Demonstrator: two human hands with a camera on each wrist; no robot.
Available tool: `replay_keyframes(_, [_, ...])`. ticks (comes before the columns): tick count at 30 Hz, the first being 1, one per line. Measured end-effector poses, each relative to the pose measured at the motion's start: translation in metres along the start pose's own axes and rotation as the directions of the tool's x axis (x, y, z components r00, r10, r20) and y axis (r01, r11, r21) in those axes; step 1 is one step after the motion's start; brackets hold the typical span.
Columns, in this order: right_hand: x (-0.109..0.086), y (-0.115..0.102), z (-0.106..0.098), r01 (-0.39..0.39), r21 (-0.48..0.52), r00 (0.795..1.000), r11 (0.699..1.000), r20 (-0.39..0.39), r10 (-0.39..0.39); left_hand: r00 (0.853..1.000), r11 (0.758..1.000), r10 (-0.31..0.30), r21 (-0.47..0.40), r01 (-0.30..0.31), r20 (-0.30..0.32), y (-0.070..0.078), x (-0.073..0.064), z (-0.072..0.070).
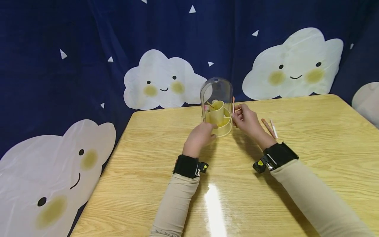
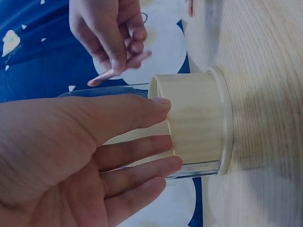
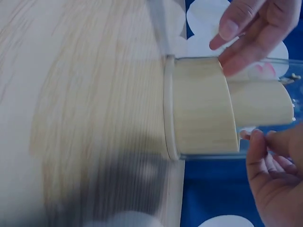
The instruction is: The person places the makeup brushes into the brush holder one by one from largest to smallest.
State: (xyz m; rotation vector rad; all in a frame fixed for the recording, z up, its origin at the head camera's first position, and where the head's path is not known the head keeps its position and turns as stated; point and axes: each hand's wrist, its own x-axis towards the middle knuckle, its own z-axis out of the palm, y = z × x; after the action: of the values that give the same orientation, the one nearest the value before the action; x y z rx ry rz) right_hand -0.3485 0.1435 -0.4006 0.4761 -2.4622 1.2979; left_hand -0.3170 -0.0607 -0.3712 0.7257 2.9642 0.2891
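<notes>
A cream tiered holder (image 1: 224, 130) with a taller round cup (image 1: 217, 113) in it stands under a tall clear dome (image 1: 217, 86). Its front is uncovered. My left hand (image 1: 199, 136) is at the holder's front left; in the left wrist view its nearly straight fingers and thumb (image 2: 161, 100) lie along the rim of the lower tier. My right hand (image 1: 247, 121) pinches a thin pinkish-brown stick (image 2: 98, 79) between thumb and fingers at the holder's right side. In the head view that stick is upright, and the right wrist view shows its tip close to the lower tier's rim.
To the right of my right hand, a brown stick (image 1: 268, 127) and a white stick (image 1: 273, 128) lie side by side on the wooden table (image 1: 148, 164). A small gold-coloured piece (image 1: 210, 104) leans by the cup. Behind the table hangs a dark blue curtain (image 1: 165, 26) with clouds.
</notes>
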Motion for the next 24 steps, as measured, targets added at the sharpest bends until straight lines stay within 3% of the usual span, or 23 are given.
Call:
replay_keyframes(9, [0.01, -0.005, 0.016, 0.023, -0.021, 1.0, 0.999, -0.004, -0.023, 1.0, 1.0, -0.012, 0.004, 0.012, 0.012, 0.0, 0.002, 0.002])
replay_keyframes(15, [0.007, -0.006, 0.015, 0.041, 0.014, 0.997, 0.999, -0.06, -0.041, 1.0, 1.0, -0.015, 0.026, 0.015, 0.014, 0.005, 0.0, 0.004])
replay_keyframes(24, [0.011, 0.0, 0.022, 0.029, -0.053, 1.0, 0.998, -0.008, -0.03, 1.0, 1.0, -0.005, 0.017, 0.004, 0.019, 0.003, 0.0, -0.001])
